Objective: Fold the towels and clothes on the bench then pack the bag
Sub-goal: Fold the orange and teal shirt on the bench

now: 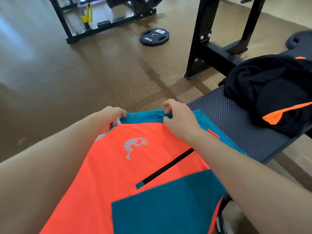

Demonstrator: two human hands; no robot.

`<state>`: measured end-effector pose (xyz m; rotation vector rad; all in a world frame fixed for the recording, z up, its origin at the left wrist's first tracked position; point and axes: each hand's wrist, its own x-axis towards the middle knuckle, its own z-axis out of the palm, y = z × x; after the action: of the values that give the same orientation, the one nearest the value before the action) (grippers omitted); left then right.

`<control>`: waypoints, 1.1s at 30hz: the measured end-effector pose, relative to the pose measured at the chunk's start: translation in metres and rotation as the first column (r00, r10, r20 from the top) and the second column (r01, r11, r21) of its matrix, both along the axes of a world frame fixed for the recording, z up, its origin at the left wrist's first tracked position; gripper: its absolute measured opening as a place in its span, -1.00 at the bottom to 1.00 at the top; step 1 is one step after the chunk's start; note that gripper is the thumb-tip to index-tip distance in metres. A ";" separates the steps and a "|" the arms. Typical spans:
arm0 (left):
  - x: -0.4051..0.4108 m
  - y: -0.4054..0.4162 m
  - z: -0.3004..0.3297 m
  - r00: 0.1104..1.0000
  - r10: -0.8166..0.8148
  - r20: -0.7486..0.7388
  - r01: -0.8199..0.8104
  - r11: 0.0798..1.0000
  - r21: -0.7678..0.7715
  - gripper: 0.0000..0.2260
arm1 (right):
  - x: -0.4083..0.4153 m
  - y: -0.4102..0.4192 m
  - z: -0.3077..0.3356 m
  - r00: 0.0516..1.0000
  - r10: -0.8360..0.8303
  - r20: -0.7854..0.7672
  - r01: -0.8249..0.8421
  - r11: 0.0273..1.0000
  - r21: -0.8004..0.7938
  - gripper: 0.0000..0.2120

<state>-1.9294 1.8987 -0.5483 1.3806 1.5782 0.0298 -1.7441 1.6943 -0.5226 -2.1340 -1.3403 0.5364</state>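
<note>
Orange-and-teal shirt [135, 174] lies spread over the bench's [236, 119] near end, its far hem at the bench's left edge. Left hand [109, 119] pinches that hem's left corner, right hand [179, 122] its right. Black clothes [270, 88] sit heaped toward the far end. Folding is underway; next, probably draw the hem toward the body, corners level.

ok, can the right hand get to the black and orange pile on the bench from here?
Probably yes. The right hand pinches the orange and teal shirt; bare bench lies between it and the black and orange pile. It would have to let go first.
</note>
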 end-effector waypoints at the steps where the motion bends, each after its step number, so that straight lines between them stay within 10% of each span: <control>1: -0.001 -0.003 0.004 0.998 0.009 0.064 -0.006 0.999 -0.042 -0.47 | -0.001 0.001 0.001 1.000 -0.005 -0.005 0.005 1.000 0.004 -0.62; 6: -0.005 -0.012 0.036 0.941 0.119 0.316 -0.065 0.982 -0.178 -0.28 | 0.001 0.002 0.012 0.994 -0.025 -0.103 0.023 1.000 -0.015 -0.59; 16: 0.002 -0.051 0.080 0.934 0.117 0.337 -0.010 0.953 -0.302 -0.72 | -0.005 0.004 0.024 0.997 0.054 0.056 -0.045 0.989 -0.142 -0.58; 24: -0.021 -0.059 0.074 0.926 0.007 0.379 -0.064 0.988 0.138 -0.92 | -0.003 -0.009 0.029 0.978 0.119 0.171 -0.121 0.993 -0.001 -0.51; 33: -0.061 -0.097 0.082 0.929 -0.286 0.236 0.212 0.932 0.295 -0.41 | -0.014 -0.025 0.023 0.858 0.267 0.438 -0.222 0.963 -0.153 -0.67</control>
<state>-1.9904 1.8013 -0.4665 1.7004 1.1862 0.2763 -1.7576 1.6698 -0.4993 -2.2710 -1.8979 0.1972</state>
